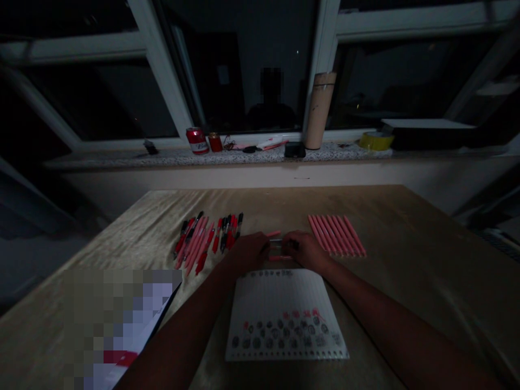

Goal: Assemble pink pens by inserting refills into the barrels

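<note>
Your left hand (255, 250) and right hand (301, 247) appear to pinch the slim, greyish plastic tube (276, 244) between their fingertips; align its ends, clear of the pink plastic piece (279, 258) nearside of your fingers.

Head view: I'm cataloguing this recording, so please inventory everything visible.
Window: one, pale-framed, back
Silhouette: one, dark, middle pane
Sill: one, speckled grey, below window
Can: one, red, sill left
Jar: one, red, beside can
Small items: several, mixed, mid-sill
Small box: one, black, left of bottle
Bottle: one, pinkish beige, upright on sill
Roll: one, yellow, sill right
Large object: one, dark, pale-topped, right of roll
Table: one, tan, below sill
Loose pens: many, pink, red, black, table left
Pen row: about eight, pink, table right
Slim pieces: at least two, pink, by hands
Paper: one, white, marked, between forearms
Blurred item: one, pale, front left
Left hand: one, bare, left of pieces
Right hand: one, bare, right of pieces
</note>
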Demonstrator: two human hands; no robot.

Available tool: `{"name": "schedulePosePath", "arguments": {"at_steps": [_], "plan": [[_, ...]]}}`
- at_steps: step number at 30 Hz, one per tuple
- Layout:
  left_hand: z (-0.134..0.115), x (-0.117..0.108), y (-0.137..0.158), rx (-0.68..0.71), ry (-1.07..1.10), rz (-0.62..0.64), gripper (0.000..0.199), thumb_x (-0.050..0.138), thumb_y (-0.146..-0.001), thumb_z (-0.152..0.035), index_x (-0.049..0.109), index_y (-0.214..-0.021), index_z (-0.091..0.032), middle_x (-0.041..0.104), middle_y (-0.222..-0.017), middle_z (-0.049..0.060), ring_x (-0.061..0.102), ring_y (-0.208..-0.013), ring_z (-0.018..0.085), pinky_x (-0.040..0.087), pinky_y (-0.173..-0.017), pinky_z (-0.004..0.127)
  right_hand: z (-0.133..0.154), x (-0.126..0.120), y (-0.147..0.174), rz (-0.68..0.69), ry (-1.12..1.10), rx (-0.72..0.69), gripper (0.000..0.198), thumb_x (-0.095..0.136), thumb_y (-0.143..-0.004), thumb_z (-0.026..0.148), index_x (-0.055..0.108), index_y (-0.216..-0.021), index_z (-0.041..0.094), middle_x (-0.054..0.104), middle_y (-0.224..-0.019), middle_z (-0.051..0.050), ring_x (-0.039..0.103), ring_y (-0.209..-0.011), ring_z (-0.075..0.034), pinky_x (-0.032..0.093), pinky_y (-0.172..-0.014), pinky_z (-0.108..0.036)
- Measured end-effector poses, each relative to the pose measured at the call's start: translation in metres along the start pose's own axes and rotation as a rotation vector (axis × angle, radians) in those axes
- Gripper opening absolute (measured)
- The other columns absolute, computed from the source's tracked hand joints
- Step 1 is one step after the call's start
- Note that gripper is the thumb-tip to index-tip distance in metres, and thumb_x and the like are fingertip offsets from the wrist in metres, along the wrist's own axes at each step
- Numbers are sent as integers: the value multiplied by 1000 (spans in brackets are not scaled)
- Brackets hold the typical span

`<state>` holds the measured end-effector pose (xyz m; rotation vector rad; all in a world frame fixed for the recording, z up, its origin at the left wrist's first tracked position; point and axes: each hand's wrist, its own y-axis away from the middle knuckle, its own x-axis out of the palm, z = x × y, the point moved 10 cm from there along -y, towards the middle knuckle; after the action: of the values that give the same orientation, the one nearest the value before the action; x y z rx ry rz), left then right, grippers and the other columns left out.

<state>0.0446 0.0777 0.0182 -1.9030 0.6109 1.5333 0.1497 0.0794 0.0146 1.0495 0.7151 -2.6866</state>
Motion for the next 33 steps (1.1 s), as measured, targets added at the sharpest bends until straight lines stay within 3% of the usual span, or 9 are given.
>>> {"name": "schedulePosePath", "arguments": {"at_steps": [33], "plan": [[3, 1, 0, -20, 5, -11, 15, 43, -84, -22, 57, -87, -16, 57, -84, 4, 57, -74, 14, 44, -69, 25, -8, -1, 1, -33, -86, 27, 12, 49, -72, 7, 51, -67, 18, 53, -61, 3, 49, -59, -11, 33, -55, -20]]}}
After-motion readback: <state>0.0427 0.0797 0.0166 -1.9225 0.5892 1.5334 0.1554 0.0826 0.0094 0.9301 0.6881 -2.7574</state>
